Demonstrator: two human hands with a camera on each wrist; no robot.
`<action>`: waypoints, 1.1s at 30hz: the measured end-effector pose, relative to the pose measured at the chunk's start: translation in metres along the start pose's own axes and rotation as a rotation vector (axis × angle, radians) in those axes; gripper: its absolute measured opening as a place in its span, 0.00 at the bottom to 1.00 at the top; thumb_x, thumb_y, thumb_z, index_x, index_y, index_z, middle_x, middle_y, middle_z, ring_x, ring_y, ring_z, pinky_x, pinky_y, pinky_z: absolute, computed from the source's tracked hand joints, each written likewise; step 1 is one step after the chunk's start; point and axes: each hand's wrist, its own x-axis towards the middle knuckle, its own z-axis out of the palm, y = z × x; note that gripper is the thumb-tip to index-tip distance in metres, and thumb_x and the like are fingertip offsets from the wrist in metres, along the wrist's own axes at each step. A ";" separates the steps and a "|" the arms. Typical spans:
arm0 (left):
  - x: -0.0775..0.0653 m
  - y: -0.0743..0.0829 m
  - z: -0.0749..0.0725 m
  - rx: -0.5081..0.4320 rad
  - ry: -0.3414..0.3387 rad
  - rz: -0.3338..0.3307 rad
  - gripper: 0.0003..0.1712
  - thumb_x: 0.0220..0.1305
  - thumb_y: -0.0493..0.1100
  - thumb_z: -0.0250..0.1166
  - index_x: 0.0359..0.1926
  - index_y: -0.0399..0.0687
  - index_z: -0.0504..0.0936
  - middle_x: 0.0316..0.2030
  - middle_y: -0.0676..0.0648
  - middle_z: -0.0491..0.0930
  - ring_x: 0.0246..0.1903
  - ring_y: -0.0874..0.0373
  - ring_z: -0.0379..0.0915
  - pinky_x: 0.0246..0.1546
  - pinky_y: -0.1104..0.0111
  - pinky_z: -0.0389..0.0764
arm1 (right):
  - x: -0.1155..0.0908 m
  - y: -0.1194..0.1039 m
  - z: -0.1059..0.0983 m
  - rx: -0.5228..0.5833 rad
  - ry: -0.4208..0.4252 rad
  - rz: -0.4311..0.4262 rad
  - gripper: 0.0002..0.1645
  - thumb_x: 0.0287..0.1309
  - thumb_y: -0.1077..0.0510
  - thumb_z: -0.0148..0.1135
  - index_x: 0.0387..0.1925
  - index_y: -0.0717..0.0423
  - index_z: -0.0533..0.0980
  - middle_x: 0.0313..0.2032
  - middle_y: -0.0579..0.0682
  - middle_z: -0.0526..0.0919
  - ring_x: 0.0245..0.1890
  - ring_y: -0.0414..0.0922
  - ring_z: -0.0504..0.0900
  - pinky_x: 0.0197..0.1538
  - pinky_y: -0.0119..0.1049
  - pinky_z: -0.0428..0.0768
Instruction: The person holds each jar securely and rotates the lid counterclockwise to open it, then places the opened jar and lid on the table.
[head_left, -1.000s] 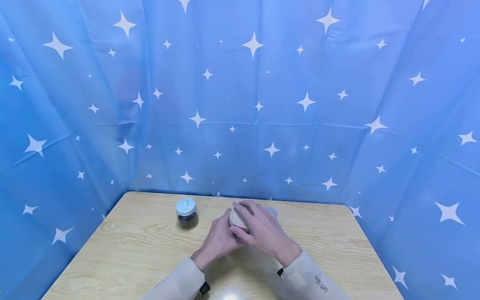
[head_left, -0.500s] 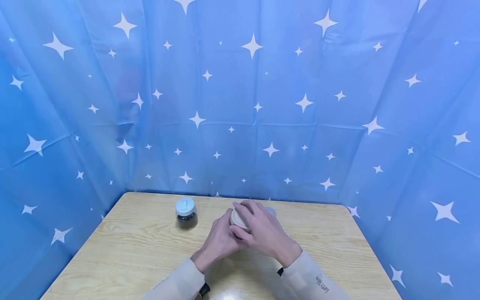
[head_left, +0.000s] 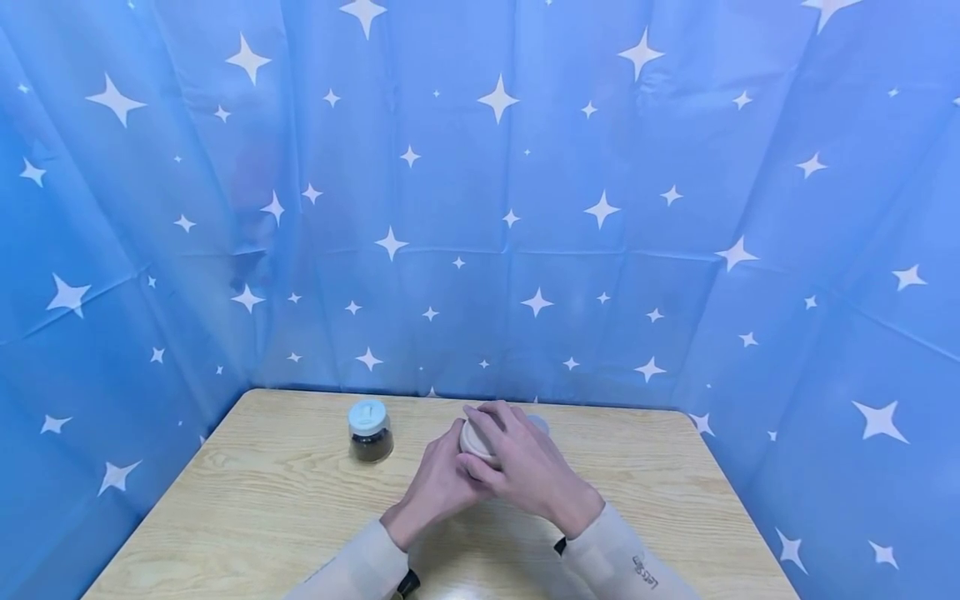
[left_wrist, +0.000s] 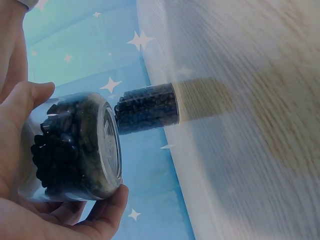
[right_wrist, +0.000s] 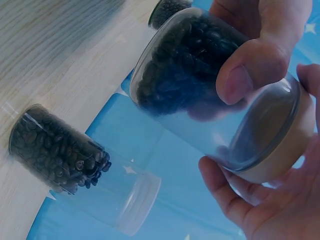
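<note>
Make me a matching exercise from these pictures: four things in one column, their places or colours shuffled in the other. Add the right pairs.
Column one
1. Left grip
2. Right grip
3. Jar with the pale blue lid
4. Curtain

Column two
A. Blue, with white stars
B. Curled round the beige lid
C. Standing at the left of the table
D. Curled round the body of the held jar

Right pairs: 1-D, 2-B, 3-C, 4-A
</note>
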 end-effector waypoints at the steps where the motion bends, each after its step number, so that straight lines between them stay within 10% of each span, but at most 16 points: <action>1: 0.000 0.001 0.000 -0.001 0.001 -0.001 0.47 0.50 0.52 0.92 0.67 0.45 0.79 0.52 0.49 0.89 0.49 0.53 0.90 0.48 0.64 0.91 | 0.000 0.000 0.000 0.000 0.002 -0.001 0.39 0.82 0.35 0.69 0.83 0.47 0.77 0.70 0.55 0.85 0.66 0.56 0.88 0.57 0.55 0.89; 33: -0.003 0.013 0.001 -0.034 -0.020 0.027 0.55 0.54 0.52 0.91 0.78 0.41 0.75 0.58 0.43 0.90 0.54 0.47 0.92 0.53 0.60 0.93 | -0.005 0.000 -0.003 0.069 0.035 -0.052 0.34 0.85 0.41 0.68 0.82 0.48 0.78 0.70 0.58 0.83 0.70 0.58 0.85 0.64 0.59 0.89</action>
